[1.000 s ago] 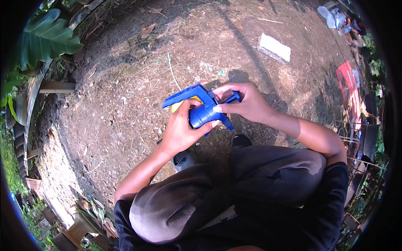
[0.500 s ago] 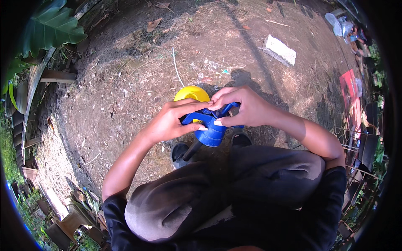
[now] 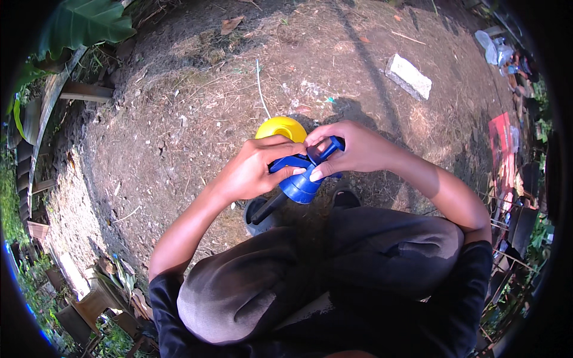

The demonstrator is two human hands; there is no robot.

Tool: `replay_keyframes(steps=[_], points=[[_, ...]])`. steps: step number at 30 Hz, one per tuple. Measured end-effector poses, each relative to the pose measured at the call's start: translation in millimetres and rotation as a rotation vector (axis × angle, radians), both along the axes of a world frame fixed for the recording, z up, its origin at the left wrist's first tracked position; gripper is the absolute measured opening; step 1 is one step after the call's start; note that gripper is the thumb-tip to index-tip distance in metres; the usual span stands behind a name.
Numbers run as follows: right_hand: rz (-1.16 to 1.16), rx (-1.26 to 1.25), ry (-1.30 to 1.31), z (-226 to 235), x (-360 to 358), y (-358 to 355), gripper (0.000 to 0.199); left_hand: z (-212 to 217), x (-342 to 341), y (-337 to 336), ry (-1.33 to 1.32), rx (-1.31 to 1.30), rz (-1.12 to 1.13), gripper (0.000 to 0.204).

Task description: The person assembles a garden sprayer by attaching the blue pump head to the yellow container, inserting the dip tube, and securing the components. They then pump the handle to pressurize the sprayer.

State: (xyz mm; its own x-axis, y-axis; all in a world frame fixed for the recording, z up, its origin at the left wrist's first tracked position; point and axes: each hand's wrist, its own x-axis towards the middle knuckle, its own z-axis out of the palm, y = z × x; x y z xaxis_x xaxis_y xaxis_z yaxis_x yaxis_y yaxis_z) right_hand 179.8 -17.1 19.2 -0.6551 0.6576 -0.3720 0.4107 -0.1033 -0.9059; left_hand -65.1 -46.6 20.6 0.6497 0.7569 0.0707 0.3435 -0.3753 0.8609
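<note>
A blue plastic sprayer head (image 3: 300,190) with a black tube (image 3: 270,207) is held tilted between my two hands above my feet. My left hand (image 3: 252,172) has its fingers and thumb closed on the left side of it. On the other side my right hand (image 3: 365,149) pinches it around a blue projecting part (image 3: 332,147). The tube slants down and left, over a grey shoe. Just beyond my left fingers is a yellow rounded container (image 3: 278,126), its lower part hidden by the hands.
Dry soil (image 3: 179,131) with straw and bits of litter surrounds me. A thin white strip (image 3: 261,89) lies beyond the yellow container. Farther right rests a pale block (image 3: 409,76). Large leaves (image 3: 86,27) and boards (image 3: 86,92) border the left; plastic bags (image 3: 494,49) lie far right.
The sprayer head has turned and tilted a little, with both hands still on it; more of its black tube shows. The whole scene has shifted slightly in view.
</note>
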Motion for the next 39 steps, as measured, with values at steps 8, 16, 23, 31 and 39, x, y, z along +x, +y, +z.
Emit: replay_keyframes(steps=[8,16,23,31,39], points=[[-0.021,0.036,0.045,-2,1,8,0.047,-3,1,15,-0.032,-0.060,0.005,0.033],[-0.009,0.087,-0.036,4,-2,13,0.046,6,2,18,-0.032,-0.176,0.068,0.032],[-0.011,0.106,-0.093,7,1,17,0.048,3,4,13,-0.044,-0.181,0.095,0.032],[0.084,0.144,-0.211,19,-3,19,0.054,3,2,10,-0.058,-0.235,0.081,0.033],[0.216,0.148,-0.229,30,3,26,0.058,5,0,12,-0.105,-0.362,0.108,0.032]])
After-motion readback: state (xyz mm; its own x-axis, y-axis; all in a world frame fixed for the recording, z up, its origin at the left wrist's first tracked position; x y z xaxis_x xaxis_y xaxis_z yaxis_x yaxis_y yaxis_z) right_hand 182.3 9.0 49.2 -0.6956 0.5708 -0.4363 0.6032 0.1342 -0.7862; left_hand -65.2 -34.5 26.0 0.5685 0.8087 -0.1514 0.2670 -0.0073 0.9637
